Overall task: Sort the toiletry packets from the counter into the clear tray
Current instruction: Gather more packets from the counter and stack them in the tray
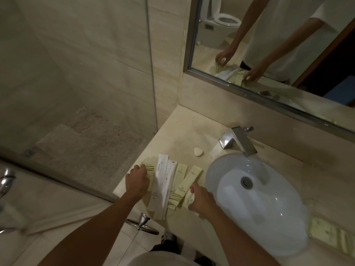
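Observation:
Several toiletry packets lie side by side on the marble counter point(178, 131) left of the sink. Two long white packets point(163, 181) sit in the middle, with pale green packets on both sides. My left hand point(137, 181) pinches the leftmost green packet point(150, 169) at its striped end. My right hand point(201, 200) rests its fingers on the rightmost green packet point(192, 181) near the sink rim. The packets seem to rest on a clear tray, but its edges are too faint to tell.
A white oval sink point(226, 169) with a chrome faucet point(238, 141) fills the right side. A small white soap point(197, 152) lies behind the packets. More green packets point(330, 235) lie right of the sink. A glass shower panel point(76, 112) stands left, a mirror point(269, 45) behind.

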